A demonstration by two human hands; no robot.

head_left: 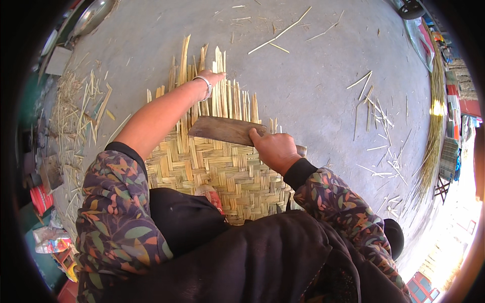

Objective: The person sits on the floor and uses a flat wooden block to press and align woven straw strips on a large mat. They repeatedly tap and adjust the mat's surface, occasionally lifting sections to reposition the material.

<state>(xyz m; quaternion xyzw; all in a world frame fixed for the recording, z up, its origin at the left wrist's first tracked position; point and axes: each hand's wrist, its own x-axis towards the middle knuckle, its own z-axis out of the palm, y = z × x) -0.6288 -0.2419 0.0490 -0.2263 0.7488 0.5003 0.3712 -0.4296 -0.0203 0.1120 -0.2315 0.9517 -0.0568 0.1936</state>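
Observation:
A mat of pale yellow split reed strips [222,161] lies on the floor in front of me, woven in a twill pattern, its loose strip ends [235,101] pointing away. My left hand [213,79], with a silver bangle at the wrist, reaches over those far ends. It appears closed around some strips, though its fingertips are mostly hidden. In my right hand [277,150] is a flat, dark brown wooden bar [222,131], gripped at its right end with the thumb on top. The bar lies crosswise near where the weave meets the loose ends.
Scattered reed pieces [389,151] lie on the grey floor at the right, with more scraps [83,111] at the left. A bundle of long thin stalks [435,111] runs along the right side. A red container [41,200] stands at the left, and a metal basin [93,17] at the far left.

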